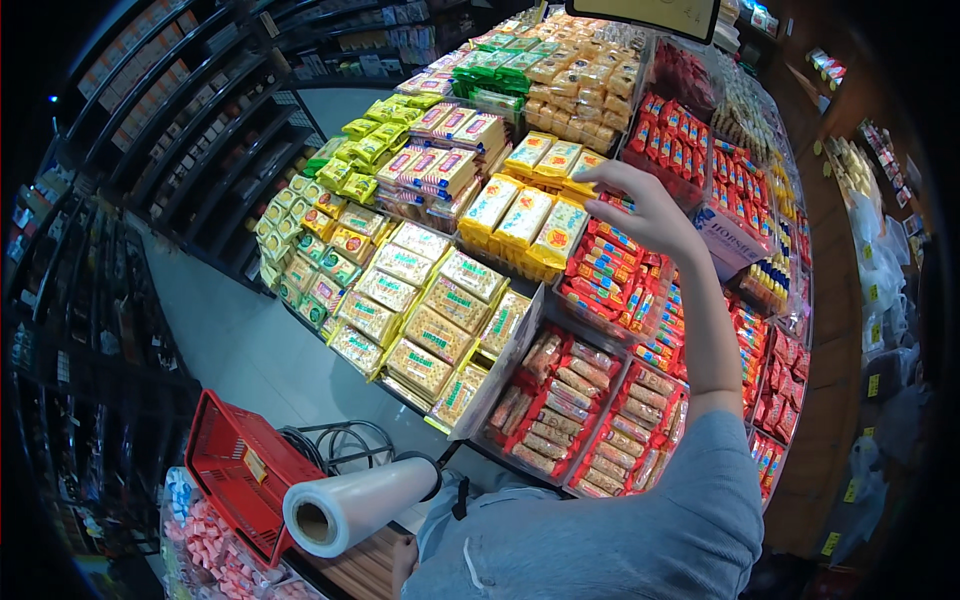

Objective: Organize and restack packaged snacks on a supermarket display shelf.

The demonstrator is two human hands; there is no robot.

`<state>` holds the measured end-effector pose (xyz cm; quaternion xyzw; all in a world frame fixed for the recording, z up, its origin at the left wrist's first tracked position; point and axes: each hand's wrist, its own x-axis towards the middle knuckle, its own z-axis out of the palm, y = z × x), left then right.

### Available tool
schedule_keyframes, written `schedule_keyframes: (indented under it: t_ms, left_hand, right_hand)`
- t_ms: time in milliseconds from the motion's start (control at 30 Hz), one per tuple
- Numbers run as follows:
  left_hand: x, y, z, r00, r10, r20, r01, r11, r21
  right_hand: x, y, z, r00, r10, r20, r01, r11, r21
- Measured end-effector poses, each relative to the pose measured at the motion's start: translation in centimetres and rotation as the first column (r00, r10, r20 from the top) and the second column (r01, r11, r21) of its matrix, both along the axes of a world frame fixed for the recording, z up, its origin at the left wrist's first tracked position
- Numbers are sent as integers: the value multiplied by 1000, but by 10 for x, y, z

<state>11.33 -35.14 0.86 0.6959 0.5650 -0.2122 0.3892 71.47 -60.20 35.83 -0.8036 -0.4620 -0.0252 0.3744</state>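
My right hand (637, 206) reaches out over a sloped display of packaged sweets, its thumb and fingers apart and nothing between them. Its fingertips are nearest to the yellow-wrapped packets (559, 157) in the upper row; whether they touch is unclear. Below the palm lies a bin of red-wrapped sweets (611, 266). Larger yellow-edged packets (525, 217) stand just left of it. Low in the picture, my left hand (405, 559) is partly hidden by my shirt, beside a roll of clear plastic bags or film (360, 502). What its fingers do cannot be made out.
Biscuit packs (439, 334) fill the near left of the display, beside bins of rod-shaped snacks (559, 409). A red shopping basket (247, 480) holds one small packet, next to pink wrapped sweets (217, 544). Dark shelves (217, 127) line the left; plastic bags (885, 262) hang at right.
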Motion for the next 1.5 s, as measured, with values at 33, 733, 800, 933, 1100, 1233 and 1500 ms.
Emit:
schedule_keyframes:
  t_ms: [33,733,800,933,1100,1233,1500]
  left_hand:
    - [-9,3,-18,996,-74,44,72,997,42]
    - [48,80,-12,830,-408,380,283,896,342]
    - [46,98,5,816,-295,497,168,944,285]
    - [29,133,20,722,-47,691,-59,990,129]
    - [-15,154,15,818,-399,414,424,905,35]
    - [-29,175,32,755,-522,396,611,780,-138]
    - [-34,189,47,445,-503,741,865,454,-211]
  right_hand:
    - [-14,-6,3,1000,-17,1,17,1000,15]
    - [-252,-53,-110,779,-411,-473,555,803,217]
    - [-264,-43,-103,802,-397,-446,528,820,220]
    - [-296,-6,-92,810,-421,-408,545,798,258]
    - [-339,29,-97,793,-485,-369,581,783,221]
    - [-372,43,-104,780,-513,-357,600,776,195]
    - [-441,55,-115,707,-579,-406,675,724,145]
